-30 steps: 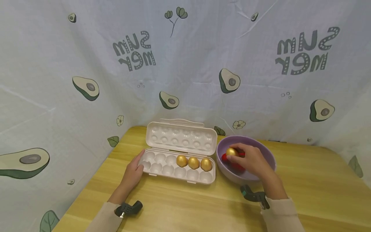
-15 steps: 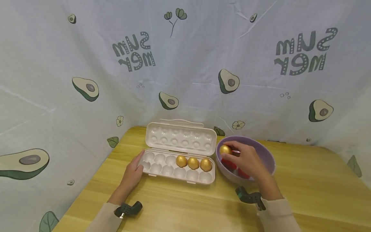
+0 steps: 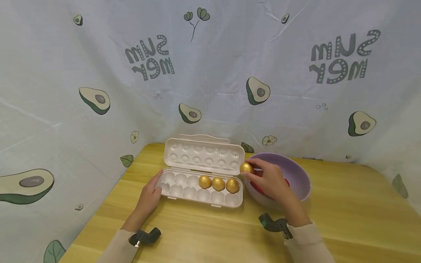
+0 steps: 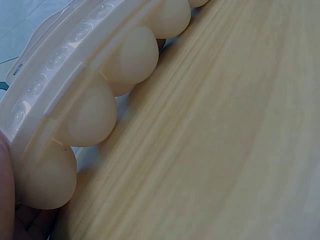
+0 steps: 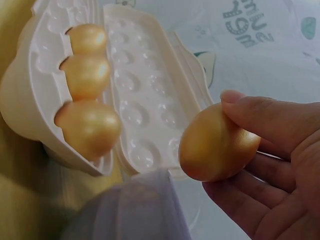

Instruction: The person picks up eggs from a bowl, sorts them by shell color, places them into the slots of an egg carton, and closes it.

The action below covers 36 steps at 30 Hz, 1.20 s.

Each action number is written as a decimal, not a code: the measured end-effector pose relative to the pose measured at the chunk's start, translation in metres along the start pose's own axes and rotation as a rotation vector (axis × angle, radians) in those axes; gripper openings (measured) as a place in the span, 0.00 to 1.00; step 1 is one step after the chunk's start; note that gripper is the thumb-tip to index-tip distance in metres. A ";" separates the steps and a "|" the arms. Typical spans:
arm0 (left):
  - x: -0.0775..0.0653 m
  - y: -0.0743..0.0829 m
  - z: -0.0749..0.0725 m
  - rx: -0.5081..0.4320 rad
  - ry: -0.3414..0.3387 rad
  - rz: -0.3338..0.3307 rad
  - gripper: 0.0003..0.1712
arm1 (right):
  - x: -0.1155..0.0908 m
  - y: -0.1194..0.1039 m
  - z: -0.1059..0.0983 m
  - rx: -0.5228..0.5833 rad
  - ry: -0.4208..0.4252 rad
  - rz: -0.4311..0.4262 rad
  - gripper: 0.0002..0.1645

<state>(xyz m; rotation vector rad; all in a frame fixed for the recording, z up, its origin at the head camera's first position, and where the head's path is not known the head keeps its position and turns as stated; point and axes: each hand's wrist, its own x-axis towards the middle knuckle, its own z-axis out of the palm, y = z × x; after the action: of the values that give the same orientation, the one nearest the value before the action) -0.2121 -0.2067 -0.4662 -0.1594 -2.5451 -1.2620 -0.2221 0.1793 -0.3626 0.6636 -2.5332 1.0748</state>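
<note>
- Right hand point(image 3: 269, 179): it pinches one gold egg point(image 3: 246, 168) between thumb and fingers, and the right wrist view shows the thumb on one side and fingers on the other. The egg is off any support, near the carton's closer end and by the bowl's edge.
- Left hand point(image 3: 149, 197): it grips the far end of the egg carton point(image 3: 197, 202) from the right hand, thumb and fingers at that end; how firmly, I cannot tell.
- Done, as far as shows: three gold eggs point(image 3: 218, 184) sit side by side in the back row of the carton, at the end nearest the right hand.
- Left over: nine hollows are bare, three in the back row towards the left hand and the whole front row of six, so I would judge the carton about a quarter filled. The egg in the right hand is not yet in a hollow.
- The lid point(image 3: 204, 155) is folded back behind the tray, beyond both hands, and not closed.
- The purple bowl point(image 3: 297, 179) stands under and around the right hand. Red things point(image 3: 257, 184) lie in it, partly covered by that hand; what they are, and whether more eggs lie there, cannot be told.
- Carton and bowl stand close together on the table point(image 3: 204, 233), between and ahead of the wrists.
</note>
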 end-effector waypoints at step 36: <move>0.001 0.002 -0.001 0.010 0.011 0.013 0.34 | 0.031 -0.060 0.071 0.362 -0.024 -0.057 0.22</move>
<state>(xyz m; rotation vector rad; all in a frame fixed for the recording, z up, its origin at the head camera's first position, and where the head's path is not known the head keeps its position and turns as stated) -0.2125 -0.2066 -0.4637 -0.1658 -2.5366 -1.2423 -0.2237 0.0816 -0.3609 0.8379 -2.3412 1.5302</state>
